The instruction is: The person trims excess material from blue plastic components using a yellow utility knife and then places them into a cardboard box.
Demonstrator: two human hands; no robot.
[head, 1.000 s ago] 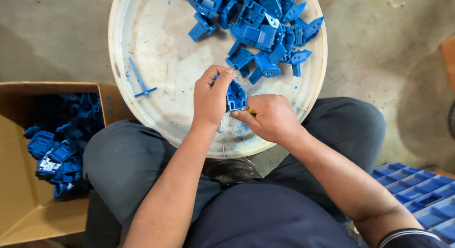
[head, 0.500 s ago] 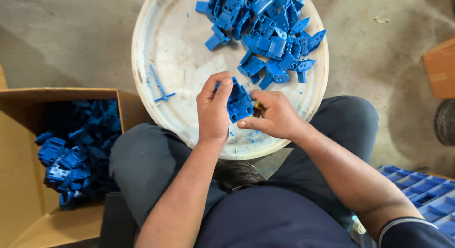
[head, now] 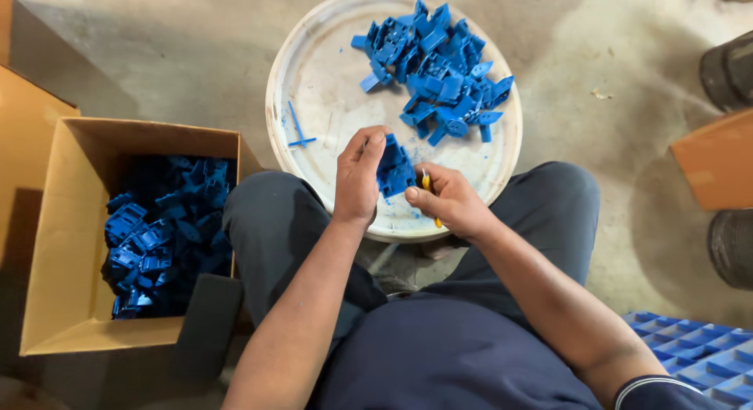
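In the head view, a small blue moulded plastic part (head: 394,168) sits between the two hands, above the near edge of a round white plastic lid (head: 314,81) that rests over the person's knees. The left hand (head: 359,179) is on the left of the part, its fingers curled round the part's left side and top, pinching it with thumb and fingertips. The right hand (head: 449,200) lies just right of the part and slightly nearer, closed in a loose fist round a thin yellow-handled tool (head: 427,192); the tool's tip points toward the part, though whether it touches the plastic cannot be told. The right thumb presses along the handle.

On the far right portion of the lid lies a heap of similar blue plastic parts (head: 439,73), well apart from the hands. A thin blue plastic sprue strip (head: 298,132) lies alone on the left of the lid. Left of the person's knee stands an open brown cardboard box (head: 55,245) holding many more blue parts (head: 153,237). At the near right corner, a blue plastic gridded tray (head: 698,355) shows beside the right forearm. All stand on a grey concrete floor (head: 157,57).
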